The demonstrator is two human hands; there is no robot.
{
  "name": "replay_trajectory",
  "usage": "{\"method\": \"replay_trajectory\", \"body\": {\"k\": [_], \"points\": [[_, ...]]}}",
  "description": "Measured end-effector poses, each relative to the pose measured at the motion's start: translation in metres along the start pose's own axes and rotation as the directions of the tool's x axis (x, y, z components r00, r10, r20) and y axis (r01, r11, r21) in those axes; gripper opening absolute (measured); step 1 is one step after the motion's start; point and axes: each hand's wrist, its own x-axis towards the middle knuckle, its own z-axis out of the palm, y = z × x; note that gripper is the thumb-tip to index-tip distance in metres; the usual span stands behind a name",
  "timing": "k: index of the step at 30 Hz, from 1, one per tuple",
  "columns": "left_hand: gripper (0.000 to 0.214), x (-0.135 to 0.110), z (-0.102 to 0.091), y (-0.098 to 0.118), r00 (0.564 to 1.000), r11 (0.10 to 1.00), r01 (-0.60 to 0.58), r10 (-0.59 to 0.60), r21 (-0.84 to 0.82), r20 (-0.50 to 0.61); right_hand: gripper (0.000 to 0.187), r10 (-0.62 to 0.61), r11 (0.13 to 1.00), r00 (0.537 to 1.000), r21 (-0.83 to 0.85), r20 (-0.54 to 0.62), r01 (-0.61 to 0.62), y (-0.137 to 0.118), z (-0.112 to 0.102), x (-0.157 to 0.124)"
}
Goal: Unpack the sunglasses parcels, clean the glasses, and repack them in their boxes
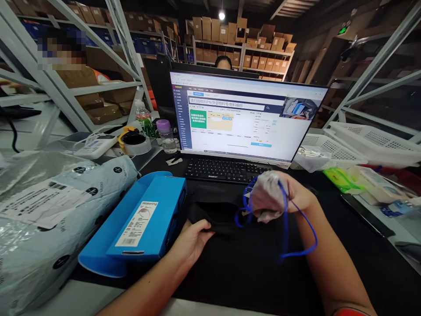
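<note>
My left hand (192,239) is closed, thumb over fingers, on the near edge of a black pouch (213,215) whose mouth gapes toward me. To the right and a little higher, my right hand (297,191) grips a crumpled pale grey-pink bundle (268,195). A thin blue cord (285,228) loops around this bundle and dangles below it; what is inside it cannot be seen. Left of my left hand lies a blue box (161,197) with a white printed label, on top of a curved blue piece (95,245).
A monitor (237,127) and black keyboard (220,170) stand ahead. On the left are a wrapped parcel (108,184), a tape roll (136,142) and a purple-capped bottle (167,136). White baskets (371,140) and a green packet (342,180) sit at the right. Two other people are partly visible beyond.
</note>
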Motion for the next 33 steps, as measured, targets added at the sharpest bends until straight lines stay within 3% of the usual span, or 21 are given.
{"method": "replay_trajectory", "body": {"k": [3, 7, 9, 11, 13, 15, 17, 18, 20, 23, 25, 30, 33], "points": [[0.066, 0.001, 0.0, 0.004, 1.0, 0.999, 0.001, -0.001, 0.043, -0.004, 0.076, 0.056, 0.996, 0.95, 0.087, -0.306, -0.031, -0.003, -0.019, -0.002], [0.067, 0.002, -0.001, 0.014, 0.999, 0.984, 0.005, 0.002, 0.18, -0.039, 0.058, 0.112, 0.99, 0.861, 0.128, -0.496, -0.055, -0.007, -0.029, 0.0], [0.072, 0.001, -0.003, 0.018, 1.0, 0.962, -0.006, 0.014, 0.272, -0.027, 0.056, 0.135, 0.99, 0.89, 0.101, -0.435, -0.101, -0.01, -0.028, 0.0], [0.084, -0.001, -0.005, 0.02, 0.997, 0.917, -0.048, 0.066, 0.397, -0.03, 0.065, 0.155, 0.988, 0.961, 0.053, -0.23, -0.147, -0.015, -0.021, -0.003], [0.1, -0.007, -0.006, 0.018, 0.975, 0.83, -0.167, 0.22, 0.532, -0.038, 0.075, 0.166, 0.986, 0.986, 0.024, -0.003, -0.166, -0.021, -0.007, -0.005], [0.109, -0.017, -0.007, 0.015, 0.883, 0.652, -0.371, 0.468, 0.661, 0.034, 0.082, 0.172, 0.984, 0.976, 0.03, 0.132, -0.178, -0.025, 0.009, -0.007], [0.101, -0.027, -0.007, 0.015, 0.71, 0.391, -0.578, 0.673, 0.717, 0.206, 0.085, 0.179, 0.981, 0.962, 0.032, 0.206, -0.19, -0.028, 0.025, -0.007], [0.093, -0.032, -0.007, 0.015, 0.623, 0.273, -0.659, 0.72, 0.701, 0.306, 0.085, 0.175, 0.982, 0.956, 0.028, 0.236, -0.187, -0.029, 0.032, -0.006], [0.079, -0.038, -0.006, 0.017, 0.507, 0.129, -0.785, 0.696, 0.606, 0.509, 0.084, 0.14, 0.987, 0.949, 0.035, 0.281, -0.156, -0.029, 0.044, -0.006], [0.069, -0.041, -0.006, 0.022, 0.401, 0.09, -0.894, 0.599, 0.44, 0.693, 0.08, 0.063, 0.994, 0.95, 0.062, 0.306, -0.086, -0.031, 0.062, -0.006], [0.061, -0.042, -0.007, 0.028, 0.367, 0.073, -0.909, 0.605, 0.41, 0.707, 0.079, 0.042, 0.999, 0.952, -0.006, 0.302, -0.041, -0.034, 0.073, -0.009], [0.036, -0.053, 0.001, 0.05, 0.42, 0.023, -0.864, 0.584, 0.503, 0.695, 0.092, -0.016, 0.906, 0.971, -0.407, 0.24, 0.116, -0.053, 0.086, -0.028], [0.032, -0.066, 0.011, 0.063, 0.413, -0.038, -0.843, 0.592, 0.536, 0.692, 0.082, -0.136, 0.838, 0.964, -0.492, 0.231, 0.236, -0.068, 0.088, -0.039]]}}
